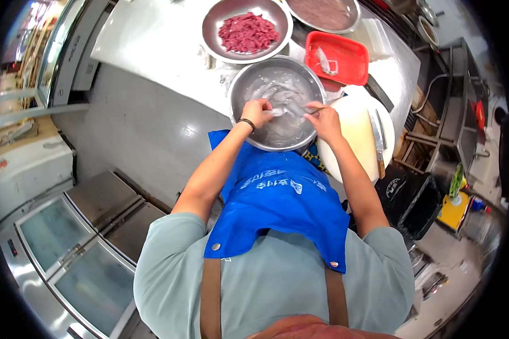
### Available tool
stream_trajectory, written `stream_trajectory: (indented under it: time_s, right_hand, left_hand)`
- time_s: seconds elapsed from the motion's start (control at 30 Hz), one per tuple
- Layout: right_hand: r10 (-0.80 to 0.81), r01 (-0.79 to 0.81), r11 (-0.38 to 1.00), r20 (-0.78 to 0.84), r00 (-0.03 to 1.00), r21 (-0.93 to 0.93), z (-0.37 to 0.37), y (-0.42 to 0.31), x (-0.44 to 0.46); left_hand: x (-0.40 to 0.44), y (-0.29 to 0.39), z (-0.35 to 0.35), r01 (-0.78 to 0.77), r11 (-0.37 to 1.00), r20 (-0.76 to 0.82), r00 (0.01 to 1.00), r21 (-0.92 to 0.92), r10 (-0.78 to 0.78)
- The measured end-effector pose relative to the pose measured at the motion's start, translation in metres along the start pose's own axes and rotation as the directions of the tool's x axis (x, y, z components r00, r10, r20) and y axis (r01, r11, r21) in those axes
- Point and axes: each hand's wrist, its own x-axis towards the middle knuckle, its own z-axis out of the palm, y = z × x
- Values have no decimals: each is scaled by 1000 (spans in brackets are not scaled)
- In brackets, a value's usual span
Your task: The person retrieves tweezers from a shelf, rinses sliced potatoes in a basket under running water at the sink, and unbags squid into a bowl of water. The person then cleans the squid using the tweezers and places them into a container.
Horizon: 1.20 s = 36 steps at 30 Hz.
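A steel bowl [236, 90] of cloudy water stands before me, with several pale, translucent squid [288, 93] lying in it. At the bowl's left inner side my left hand [257, 112] is closed, pinching one whitish squid [277, 112] by its end. My right hand [326, 122] is over the right rim with its fingers pinched together. A thin dark thing shows at those fingertips, too small to name. Part of the water is hidden behind both hands.
A round cutting board [350, 130] with a knife [377, 138] lies right of the bowl. Behind are a red tray [353, 53] with a pale piece in it, a bowl [210, 34] of sliced red meat, and another metal bowl [353, 20]. A black bin [410, 195] stands lower right.
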Motion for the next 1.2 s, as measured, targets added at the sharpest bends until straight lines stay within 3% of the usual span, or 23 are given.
stream_trajectory:
  time_s: [0.07, 0.13, 0.2, 0.4, 0.47, 0.53, 0.57, 0.73, 0.8, 0.93, 1.07, 1.13, 1.17, 1.2]
  right_hand:
    - [53, -54, 999, 9, 999, 11, 8, 18, -16]
    - [-82, 80, 987, -9, 997, -140, 16, 24, -27]
    - [-132, 119, 987, -112, 985, -112, 21, 25, -32]
    - [-103, 106, 994, -128, 986, 19, 34, 43, -33]
    - [-88, 99, 993, -157, 984, 62, 34, 46, -36]
    - [-79, 99, 990, -180, 981, 104, 36, 49, -38]
    - [-73, 102, 984, -192, 979, 148, 39, 51, -38]
    - [-96, 142, 971, -232, 968, 192, 52, 62, -33]
    - [-92, 117, 975, -139, 986, 188, 47, 60, -33]
    - [-130, 160, 971, -167, 977, 180, 47, 62, -32]
    - [-94, 126, 970, -155, 983, 210, 44, 57, -33]
    - [-157, 193, 952, -163, 974, 238, 49, 61, -33]
    - [-102, 134, 958, -133, 986, 254, 46, 57, -35]
    - [-94, 125, 959, -132, 987, 252, 47, 59, -35]
  left_hand:
    - [1, 15, -9, -80, 995, -16, 997, 60, 81]
    - [3, 41, -22, -171, 958, 39, 985, 229, 167]
    - [6, 69, -34, -270, 908, 89, 963, 321, 255]
    - [14, 185, -86, -503, 679, 243, 861, 535, 446]
    - [16, 226, -105, -502, 733, 261, 865, 459, 429]
    - [20, 264, -120, -572, 615, 266, 812, 543, 520]
    - [25, 283, -126, -484, 670, 272, 874, 563, 402]
    - [63, 345, -125, -590, 598, 261, 795, 543, 547]
    - [82, 358, -109, -564, 655, 251, 820, 504, 514]
    - [151, 342, -60, -473, 768, 300, 878, 432, 372]
    - [196, 328, -10, -375, 689, 399, 907, 621, 133]
    - [212, 321, 16, -370, 355, 378, 924, 858, 50]
    - [218, 321, 29, -308, 247, 339, 936, 919, -92]
    - [225, 314, 42, -328, 186, 356, 924, 926, -139]
